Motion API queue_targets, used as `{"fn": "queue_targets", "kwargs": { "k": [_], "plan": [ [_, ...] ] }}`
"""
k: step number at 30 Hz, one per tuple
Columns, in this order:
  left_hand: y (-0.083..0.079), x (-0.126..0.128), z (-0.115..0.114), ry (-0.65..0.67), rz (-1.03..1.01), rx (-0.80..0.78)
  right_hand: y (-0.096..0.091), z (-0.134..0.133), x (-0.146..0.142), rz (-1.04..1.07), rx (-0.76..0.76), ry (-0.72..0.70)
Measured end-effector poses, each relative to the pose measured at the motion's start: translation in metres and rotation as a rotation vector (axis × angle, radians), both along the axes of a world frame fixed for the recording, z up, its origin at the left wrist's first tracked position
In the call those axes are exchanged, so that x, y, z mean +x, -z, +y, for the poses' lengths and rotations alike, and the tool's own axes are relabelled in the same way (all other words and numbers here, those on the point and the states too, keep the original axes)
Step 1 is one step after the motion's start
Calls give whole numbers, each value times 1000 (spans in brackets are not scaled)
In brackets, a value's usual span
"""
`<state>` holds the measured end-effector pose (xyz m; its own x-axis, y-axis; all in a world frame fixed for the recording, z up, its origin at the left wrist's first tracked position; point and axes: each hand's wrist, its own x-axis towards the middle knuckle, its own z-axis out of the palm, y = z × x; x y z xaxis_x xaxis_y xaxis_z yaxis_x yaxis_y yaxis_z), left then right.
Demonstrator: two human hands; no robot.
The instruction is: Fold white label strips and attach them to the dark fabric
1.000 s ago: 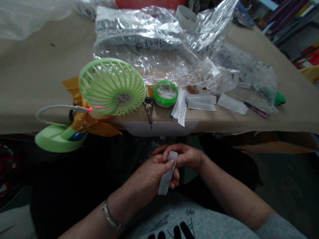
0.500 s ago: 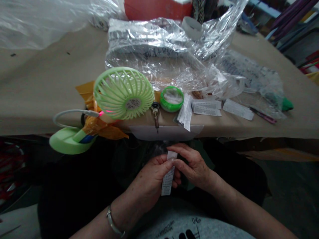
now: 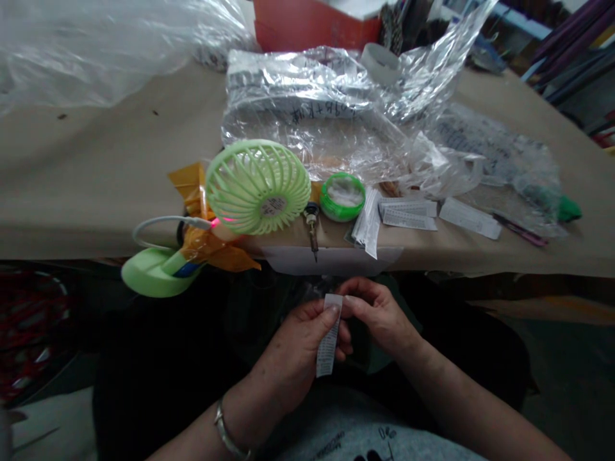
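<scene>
Over my lap, below the table's front edge, my left hand (image 3: 307,333) grips a narrow white printed label (image 3: 327,358), thumb on top and fingers beneath it. My right hand (image 3: 377,314) is at the label's upper right edge, thumb and forefinger pinched together there; whether they hold that edge or something small, I cannot make out. Behind the hands, a clear plastic piece (image 3: 312,288) shows dimly. More labels lie on the table: a bundle of strips (image 3: 369,224), a small overlapping pile (image 3: 408,213) and a single one (image 3: 469,218).
A light green fan (image 3: 259,186) with a white cable (image 3: 148,221) stands at the table edge, wrapped in brown tape. Near it are a screwdriver-like tool (image 3: 312,232) and a green round tub (image 3: 342,197). Clear plastic bags (image 3: 307,121), a tape roll (image 3: 381,64) and a red box (image 3: 312,25) lie behind.
My right thumb and forefinger have drawn from the label's face to its upper right edge and closed together. My left hand keeps its hold. The whole view has shifted slightly.
</scene>
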<state>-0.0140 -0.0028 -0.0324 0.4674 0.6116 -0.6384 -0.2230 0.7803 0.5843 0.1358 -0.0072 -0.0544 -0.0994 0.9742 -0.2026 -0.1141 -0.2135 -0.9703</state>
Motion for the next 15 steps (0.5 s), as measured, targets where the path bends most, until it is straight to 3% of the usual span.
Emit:
{"fn": "queue_targets", "kwargs": {
  "k": [7,15],
  "plan": [
    [-6,-6,-1,-13,119,198,-4,6,-18,180,-94,-72],
    [-16,-23,12,-137,433,604,-23,23,-31,-102,160,21]
  ]
}}
